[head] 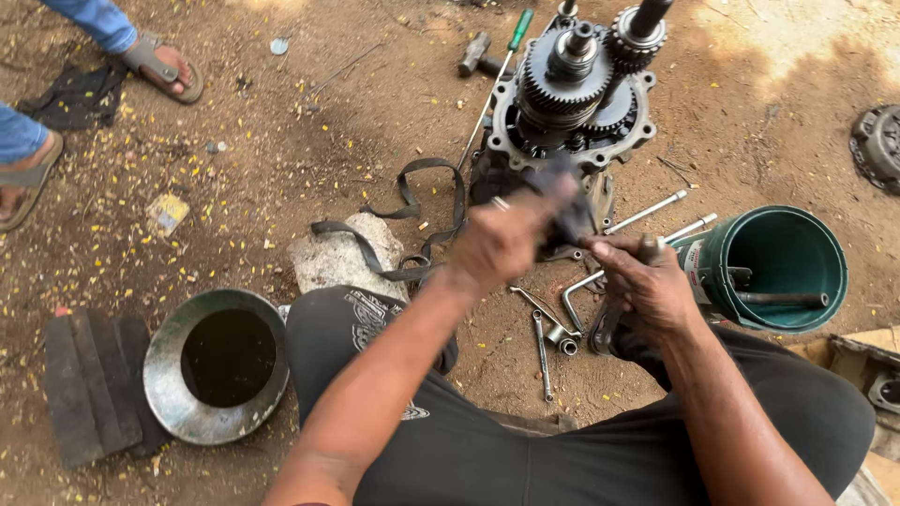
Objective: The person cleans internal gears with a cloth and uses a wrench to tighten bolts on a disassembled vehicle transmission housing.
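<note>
Because the left hand [506, 242] clutches a dark rag [562, 201] and the right hand [647, 286] closes on a greasy metal part [605, 328] above the ground beside the gearbox [572, 103], the part could slip from its oily grip into the dirt.

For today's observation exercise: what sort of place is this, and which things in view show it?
Probably an open-air roadside repair yard: an opened gearbox on bare dirt ground, loose spanners, and a metal pan of dark oil.

I have one view only, from the head camera: it looks steeply down from close above my lap onto the dirt ground [309, 122], with the gearbox [572, 94] toward the top edge.
</note>
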